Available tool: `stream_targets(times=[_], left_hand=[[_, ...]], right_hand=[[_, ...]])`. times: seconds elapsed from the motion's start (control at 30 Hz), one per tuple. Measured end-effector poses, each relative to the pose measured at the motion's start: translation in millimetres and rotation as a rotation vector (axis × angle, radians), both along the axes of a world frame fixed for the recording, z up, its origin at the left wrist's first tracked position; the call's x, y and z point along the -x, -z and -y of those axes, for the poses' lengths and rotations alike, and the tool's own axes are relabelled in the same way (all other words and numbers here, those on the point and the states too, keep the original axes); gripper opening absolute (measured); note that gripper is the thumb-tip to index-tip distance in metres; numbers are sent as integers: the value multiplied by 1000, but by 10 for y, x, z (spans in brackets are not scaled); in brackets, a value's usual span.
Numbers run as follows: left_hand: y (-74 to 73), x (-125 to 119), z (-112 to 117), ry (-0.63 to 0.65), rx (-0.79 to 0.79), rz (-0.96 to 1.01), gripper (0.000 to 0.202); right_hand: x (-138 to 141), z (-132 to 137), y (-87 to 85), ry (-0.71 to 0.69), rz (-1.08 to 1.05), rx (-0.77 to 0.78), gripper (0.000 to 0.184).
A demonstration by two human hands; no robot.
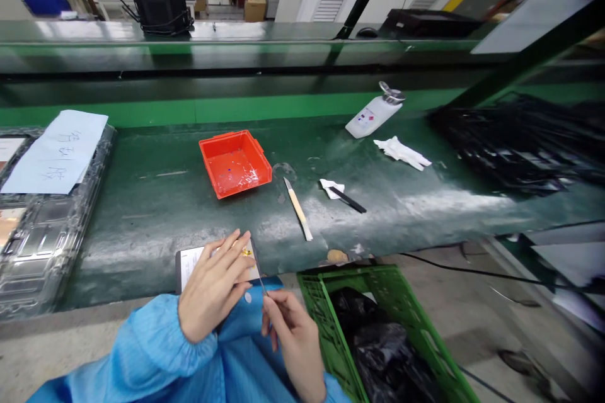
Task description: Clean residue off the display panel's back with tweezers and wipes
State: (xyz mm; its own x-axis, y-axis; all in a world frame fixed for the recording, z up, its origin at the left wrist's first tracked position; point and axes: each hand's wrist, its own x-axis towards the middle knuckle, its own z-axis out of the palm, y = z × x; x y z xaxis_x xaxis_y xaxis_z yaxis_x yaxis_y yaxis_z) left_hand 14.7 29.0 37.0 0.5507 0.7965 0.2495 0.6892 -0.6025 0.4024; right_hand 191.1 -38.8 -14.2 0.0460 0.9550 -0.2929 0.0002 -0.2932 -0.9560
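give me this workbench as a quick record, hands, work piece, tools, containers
left hand: laid over the flat panel, fingers extended
right hand: pinching a thin tool, tip near the panel's right edge
work piece: flat panel, mostly covered
tools: pale-handled knife, black stick touching white tissue
containers: red bin, small bits inside; green crate, black plastic inside

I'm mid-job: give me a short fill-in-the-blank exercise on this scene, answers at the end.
1. The right hand pinches a thin item, while the ____ hand is spread over the panel.
2. The knife lies to the ____ of the red tray.
3. The crate is coloured ____.

Missing words: left; right; green.
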Motion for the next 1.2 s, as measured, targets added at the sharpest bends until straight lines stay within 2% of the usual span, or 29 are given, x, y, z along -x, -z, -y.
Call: stream_targets(times=[0.17,0.27,0.4,0.63,0.73,0.83,0.97,1.07,1.2], left_hand=[[54,-16,38,33,-106,-53,17],[119,-9,53,75,-147,-65,23],[149,7,57,110,-171,-89,24],[90,-6,55,110,-145,-110,27],[49,27,31,116,-101,-97,37],[-10,110,-2,115,-13,-90,50],[-37,229,-28,110,-19,-104,43],[-14,265,-33,125,-34,-103,39],[11,246,-29,100,-67,-83,36]], right_hand=[[74,-28,-17,44,-531,266,30],[119,-22,13,47,-683,331,33],[174,-1,34,73,-640,307,35],[234,50,4,143,-185,40,34],[242,53,2,126,-97,-3,33],[244,28,-2,118,-120,4,32],[233,-17,2,93,-188,8,34],[228,-36,16,83,-340,40,37],[231,-50,8,71,-559,166,38]])
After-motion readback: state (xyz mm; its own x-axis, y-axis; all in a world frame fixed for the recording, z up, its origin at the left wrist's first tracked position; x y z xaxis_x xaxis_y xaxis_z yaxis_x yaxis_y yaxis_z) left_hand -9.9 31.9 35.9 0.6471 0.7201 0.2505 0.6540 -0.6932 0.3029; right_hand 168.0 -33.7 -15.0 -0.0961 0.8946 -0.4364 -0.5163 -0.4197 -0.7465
